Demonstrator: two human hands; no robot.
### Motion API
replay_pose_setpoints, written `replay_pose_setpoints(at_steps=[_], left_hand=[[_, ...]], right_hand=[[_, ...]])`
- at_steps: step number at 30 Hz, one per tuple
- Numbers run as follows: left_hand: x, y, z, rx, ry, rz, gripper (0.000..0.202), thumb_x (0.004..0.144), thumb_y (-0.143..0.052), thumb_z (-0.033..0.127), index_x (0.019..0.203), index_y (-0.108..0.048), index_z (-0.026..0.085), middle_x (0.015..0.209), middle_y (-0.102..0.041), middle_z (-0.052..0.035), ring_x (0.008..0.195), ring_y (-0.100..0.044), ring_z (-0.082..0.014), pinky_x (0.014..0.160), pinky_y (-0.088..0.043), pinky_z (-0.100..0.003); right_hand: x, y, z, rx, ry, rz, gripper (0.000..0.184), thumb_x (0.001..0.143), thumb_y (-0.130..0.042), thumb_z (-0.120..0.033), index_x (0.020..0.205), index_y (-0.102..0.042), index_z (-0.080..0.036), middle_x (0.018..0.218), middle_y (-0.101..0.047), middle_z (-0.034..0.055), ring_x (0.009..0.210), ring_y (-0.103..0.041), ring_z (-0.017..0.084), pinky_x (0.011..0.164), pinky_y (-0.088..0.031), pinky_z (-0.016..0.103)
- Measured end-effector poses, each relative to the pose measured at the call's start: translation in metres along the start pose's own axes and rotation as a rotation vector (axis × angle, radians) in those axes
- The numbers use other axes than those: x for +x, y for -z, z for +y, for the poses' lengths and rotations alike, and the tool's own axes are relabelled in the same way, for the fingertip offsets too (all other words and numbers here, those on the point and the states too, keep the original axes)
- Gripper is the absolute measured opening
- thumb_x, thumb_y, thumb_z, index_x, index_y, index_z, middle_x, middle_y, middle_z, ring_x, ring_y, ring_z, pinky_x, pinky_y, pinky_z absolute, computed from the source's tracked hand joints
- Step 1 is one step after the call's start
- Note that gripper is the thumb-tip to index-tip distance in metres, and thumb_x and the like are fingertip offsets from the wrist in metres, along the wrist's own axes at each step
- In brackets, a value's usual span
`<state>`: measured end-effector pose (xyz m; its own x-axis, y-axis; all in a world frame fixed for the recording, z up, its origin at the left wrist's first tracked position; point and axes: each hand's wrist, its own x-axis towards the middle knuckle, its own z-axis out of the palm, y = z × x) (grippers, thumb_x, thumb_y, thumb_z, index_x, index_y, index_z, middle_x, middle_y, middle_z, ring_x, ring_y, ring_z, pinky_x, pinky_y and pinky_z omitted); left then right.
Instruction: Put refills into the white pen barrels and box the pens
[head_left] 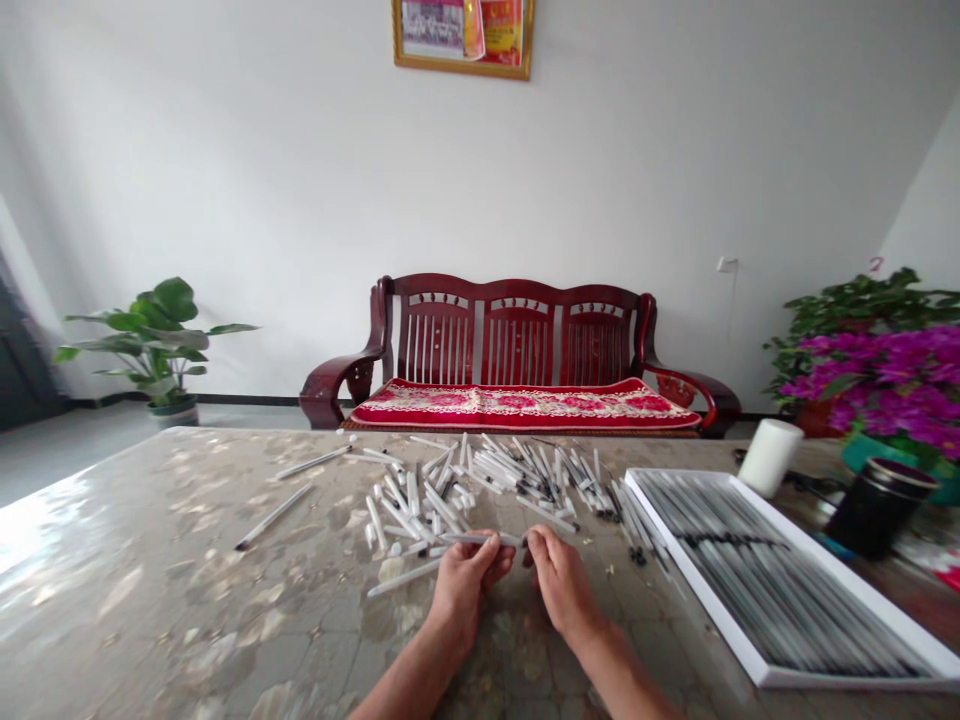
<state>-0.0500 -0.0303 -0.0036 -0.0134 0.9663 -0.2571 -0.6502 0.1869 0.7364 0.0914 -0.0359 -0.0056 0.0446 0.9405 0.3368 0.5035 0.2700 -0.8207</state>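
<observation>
My left hand (469,583) is closed around a slim pen (466,538) with a whitish barrel, held level just above the table. At the pen's right end, the fingers of my right hand (559,580) are pinched together on a small dark end piece; its exact shape is mostly hidden by the fingertips. Behind both hands lies a loose pile of white pen parts (405,505), some with dark ends. Just left of my left hand, a single white barrel (403,580) rests on the table.
A white box (712,615) of dark-filled pens in two rows stands at the right. Beside it are small black pieces (637,556), a white cylinder (770,457), a black cup (885,507) and purple flowers (892,380). Two pens (274,517) lie apart on the left of the table (187,600).
</observation>
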Motion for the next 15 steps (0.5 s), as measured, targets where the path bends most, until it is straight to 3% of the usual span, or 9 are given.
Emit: replay_pose_setpoints(at_steps=[4, 9, 15], left_hand=[[-0.0004, 0.0004, 0.0006, 0.016, 0.009, -0.033, 0.028, 0.056, -0.091, 0.021, 0.07, -0.068, 0.012, 0.062, -0.072, -0.0026, 0.058, -0.068, -0.0128, 0.059, -0.057, -0.021], [-0.0008, -0.0005, -0.0007, 0.046, 0.023, -0.059, 0.025, 0.059, -0.089, 0.02, 0.07, -0.068, 0.012, 0.061, -0.072, -0.0038, 0.057, -0.068, -0.0133, 0.056, -0.056, -0.02], [-0.0004, 0.0, 0.0013, 0.055, 0.03, -0.075, 0.02, 0.063, -0.087, 0.018, 0.07, -0.069, 0.012, 0.063, -0.073, -0.0053, 0.058, -0.069, -0.014, 0.057, -0.056, -0.02]], right_hand=[[-0.0014, 0.0011, 0.0004, 0.001, 0.089, 0.047, 0.03, 0.092, -0.047, -0.046, 0.079, -0.061, -0.023, 0.072, -0.067, 0.0015, 0.067, -0.06, 0.018, 0.06, -0.04, 0.026], [0.0001, 0.0015, 0.0044, -0.054, 0.039, 0.054, 0.046, 0.094, -0.042, -0.051, 0.061, -0.057, -0.024, 0.053, -0.058, 0.0011, 0.051, -0.052, 0.017, 0.052, -0.031, 0.028], [-0.0012, 0.0042, 0.0006, -0.004, 0.073, 0.01, 0.031, 0.09, -0.051, -0.048, 0.075, -0.062, -0.023, 0.067, -0.066, -0.0002, 0.062, -0.058, 0.017, 0.057, -0.036, 0.026]])
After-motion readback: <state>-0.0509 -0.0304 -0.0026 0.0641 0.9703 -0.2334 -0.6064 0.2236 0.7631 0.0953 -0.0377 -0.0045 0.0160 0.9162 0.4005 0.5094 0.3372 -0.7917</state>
